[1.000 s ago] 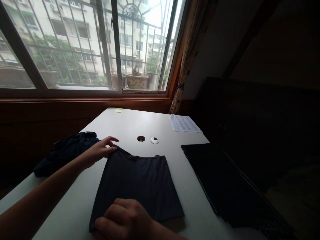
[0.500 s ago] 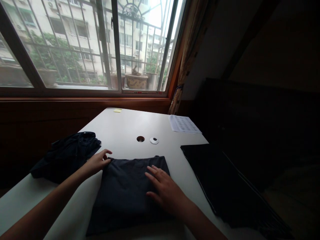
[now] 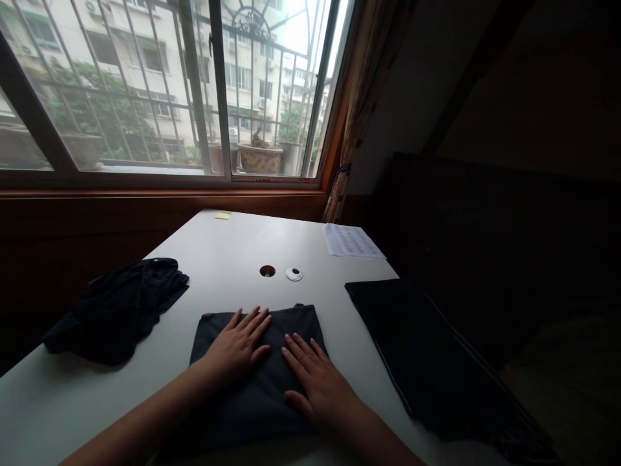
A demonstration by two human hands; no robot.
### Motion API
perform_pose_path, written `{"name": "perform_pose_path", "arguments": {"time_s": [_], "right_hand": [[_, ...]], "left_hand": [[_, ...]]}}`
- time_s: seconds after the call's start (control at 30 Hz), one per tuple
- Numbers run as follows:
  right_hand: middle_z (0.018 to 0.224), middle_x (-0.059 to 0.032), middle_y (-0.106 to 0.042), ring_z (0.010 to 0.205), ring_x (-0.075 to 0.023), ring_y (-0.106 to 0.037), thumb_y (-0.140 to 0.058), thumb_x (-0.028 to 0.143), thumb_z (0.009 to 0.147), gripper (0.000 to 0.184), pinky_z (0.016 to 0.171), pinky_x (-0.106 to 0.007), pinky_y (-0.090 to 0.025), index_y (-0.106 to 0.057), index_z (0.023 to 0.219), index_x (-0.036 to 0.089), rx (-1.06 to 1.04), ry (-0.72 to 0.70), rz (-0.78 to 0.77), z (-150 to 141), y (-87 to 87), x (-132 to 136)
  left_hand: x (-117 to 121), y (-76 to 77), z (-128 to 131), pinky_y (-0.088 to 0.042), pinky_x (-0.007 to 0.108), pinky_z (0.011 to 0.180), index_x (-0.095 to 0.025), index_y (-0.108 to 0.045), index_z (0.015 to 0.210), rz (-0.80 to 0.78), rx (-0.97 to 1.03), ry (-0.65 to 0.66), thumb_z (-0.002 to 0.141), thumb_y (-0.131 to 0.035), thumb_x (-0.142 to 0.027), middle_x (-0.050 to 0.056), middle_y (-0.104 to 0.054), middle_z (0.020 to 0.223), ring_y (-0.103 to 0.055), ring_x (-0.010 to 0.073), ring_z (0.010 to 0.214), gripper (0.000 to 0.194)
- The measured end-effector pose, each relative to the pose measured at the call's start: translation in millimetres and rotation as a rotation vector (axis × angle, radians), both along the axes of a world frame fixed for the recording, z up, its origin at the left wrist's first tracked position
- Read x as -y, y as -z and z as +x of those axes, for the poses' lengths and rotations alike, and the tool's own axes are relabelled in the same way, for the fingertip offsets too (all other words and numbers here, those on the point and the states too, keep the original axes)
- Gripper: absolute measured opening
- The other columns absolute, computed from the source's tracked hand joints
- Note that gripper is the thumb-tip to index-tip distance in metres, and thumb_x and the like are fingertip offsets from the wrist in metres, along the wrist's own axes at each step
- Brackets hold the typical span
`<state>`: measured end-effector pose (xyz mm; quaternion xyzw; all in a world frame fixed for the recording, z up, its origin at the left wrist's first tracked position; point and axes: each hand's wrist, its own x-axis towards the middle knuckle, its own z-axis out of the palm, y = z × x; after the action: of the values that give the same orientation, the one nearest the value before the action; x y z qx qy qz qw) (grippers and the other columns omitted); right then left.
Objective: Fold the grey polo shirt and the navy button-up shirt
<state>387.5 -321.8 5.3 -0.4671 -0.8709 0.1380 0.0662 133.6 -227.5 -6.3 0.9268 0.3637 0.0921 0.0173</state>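
Dark folded cloth (image 3: pixel 259 404) on the white surface (image 3: pixel 242 252), lower centre of frame. Left hand (image 3: pixel 236 345) and right hand (image 3: pixel 321 383) flat on it, grip spread, pinching nothing. Likely soft, light, limp; best held by its far corners.

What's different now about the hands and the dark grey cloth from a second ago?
The left hand let go of the far left corner of the dark grey cloth and moved right, to lie flat on top. The right hand moved away from the near left corner, to the right, and now rests spread on the cloth. The crumpled dark clothing and the papers stayed put.
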Motion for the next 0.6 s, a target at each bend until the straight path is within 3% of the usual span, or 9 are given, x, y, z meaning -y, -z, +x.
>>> {"name": "perform_pose_path", "arguments": {"time_s": [0.23,0.37,0.5,0.6], "right_hand": [[0.166,-0.0055,-0.005,0.153,-0.0285,-0.011,-0.041,0.062,0.098,0.077,0.124,-0.054,-0.014,-0.011,0.159,0.026,0.027,0.092,-0.067,39.5,9.3,21.3],[0.166,-0.0049,-0.009,0.153,-0.0273,-0.015,-0.037,0.062,0.100,0.073,0.124,-0.054,-0.015,-0.014,0.159,0.026,0.052,0.135,-0.111,51.2,3.9,26.6],[0.166,-0.0067,-0.011,0.153,-0.0251,-0.014,-0.032,0.058,0.102,0.069,0.124,-0.051,-0.016,-0.018,0.159,0.021,0.039,0.185,-0.008,33.0,-8.0,5.2],[0.166,-0.0065,-0.011,0.154,-0.0245,-0.013,-0.032,0.056,0.103,0.067,0.124,-0.050,-0.016,-0.021,0.159,0.020,0.009,0.101,0.065,8.0,-11.9,-25.1]], "left_hand": [[-20.4,-1.2,-37.4,-0.017,0.060,0.121,-0.024,-0.018,0.158,-0.120,-0.054,-0.187,0.102,-0.025,-0.061,0.006,-0.018,0.164,-0.018,0.0296,0.152,0.068],[-11.5,-4.5,-44.4,-0.017,0.062,0.121,-0.021,-0.025,0.157,-0.006,-0.044,-0.248,0.102,-0.031,-0.055,0.008,-0.020,0.164,-0.020,0.0320,0.151,0.065],[21.4,-11.2,-30.9,-0.017,0.060,0.122,-0.025,-0.025,0.157,0.136,0.010,-0.095,0.103,-0.034,-0.053,0.007,-0.024,0.163,-0.023,0.0315,0.151,0.062],[50.5,-11.4,-17.6,-0.021,0.056,0.122,-0.028,-0.018,0.158,0.116,0.005,0.058,0.102,-0.035,-0.056,0.005,-0.028,0.162,-0.029,0.0290,0.149,0.065]]}}
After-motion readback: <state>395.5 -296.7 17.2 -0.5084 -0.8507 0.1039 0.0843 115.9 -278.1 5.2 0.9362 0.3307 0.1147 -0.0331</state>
